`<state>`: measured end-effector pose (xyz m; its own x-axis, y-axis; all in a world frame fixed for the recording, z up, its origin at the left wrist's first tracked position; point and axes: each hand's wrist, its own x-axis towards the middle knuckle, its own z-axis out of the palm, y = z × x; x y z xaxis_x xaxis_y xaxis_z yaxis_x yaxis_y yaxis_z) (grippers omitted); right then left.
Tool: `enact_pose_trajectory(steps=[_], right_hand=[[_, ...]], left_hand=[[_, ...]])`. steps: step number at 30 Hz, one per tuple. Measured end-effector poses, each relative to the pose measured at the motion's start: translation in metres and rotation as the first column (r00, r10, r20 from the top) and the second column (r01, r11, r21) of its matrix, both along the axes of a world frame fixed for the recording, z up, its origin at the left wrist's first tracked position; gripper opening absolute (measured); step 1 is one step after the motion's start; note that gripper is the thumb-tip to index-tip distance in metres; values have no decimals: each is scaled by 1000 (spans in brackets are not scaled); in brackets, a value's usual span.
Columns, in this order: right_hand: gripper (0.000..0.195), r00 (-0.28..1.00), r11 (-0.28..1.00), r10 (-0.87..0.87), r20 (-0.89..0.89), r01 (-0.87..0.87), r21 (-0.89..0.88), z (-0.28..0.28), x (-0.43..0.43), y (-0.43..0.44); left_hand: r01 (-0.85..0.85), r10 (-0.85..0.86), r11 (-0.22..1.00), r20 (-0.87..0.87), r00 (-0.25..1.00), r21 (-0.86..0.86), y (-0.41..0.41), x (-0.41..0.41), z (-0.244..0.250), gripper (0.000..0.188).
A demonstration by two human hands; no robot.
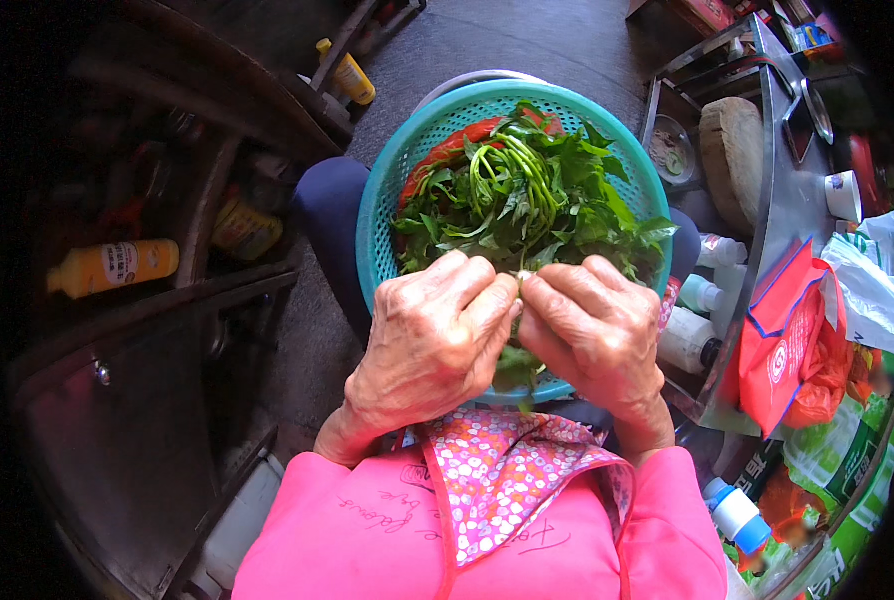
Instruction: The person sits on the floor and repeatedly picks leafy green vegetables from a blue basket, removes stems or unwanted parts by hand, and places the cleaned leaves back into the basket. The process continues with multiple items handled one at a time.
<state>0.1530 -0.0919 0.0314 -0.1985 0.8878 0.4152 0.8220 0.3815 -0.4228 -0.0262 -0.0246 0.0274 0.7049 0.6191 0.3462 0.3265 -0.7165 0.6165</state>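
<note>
A turquoise plastic basket (387, 180) rests on my lap, holding a heap of leafy greens (589, 195) on a red plastic bag (447, 148). A bundle of green stems (518, 172) lies on top of the leaves. Over the near rim, my left hand (443, 337) and my right hand (593, 330) meet, their fingertips pinching a thin green stem between them. Leaves of a green sprig (516, 369) hang below the fingers. Most of the pinched stem is hidden by the fingers.
A metal-edged stand (766, 165) at the right holds a wooden block (732, 161) and bottles; a red bag (781, 345) hangs beside it. Dark shelving at the left holds a yellow bottle (120, 266). Another yellow bottle (353, 79) stands beyond the basket, to the left.
</note>
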Motion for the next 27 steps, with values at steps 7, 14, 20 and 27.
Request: enact_pose_trajectory(steps=[7,14,20,27], right_hand=[[27,989,995,2,-149,13,103,-3,-2,-1],[21,908,956,-94,-408,197,219,4,4,11],[26,564,622,-277,-778,723,302,10,93,75],[18,781,681,-548,-300,625,383,-75,200,175]], left_hand=[[109,-79,975,159,984,-193,6,-1,-4,9],[306,256,76,315,914,-949,-3,-1,-15,26],[215,-224,675,82,971,-706,-13,-26,-30,19],[163,-291,911,-312,904,-379,-11,-35,-26,22]])
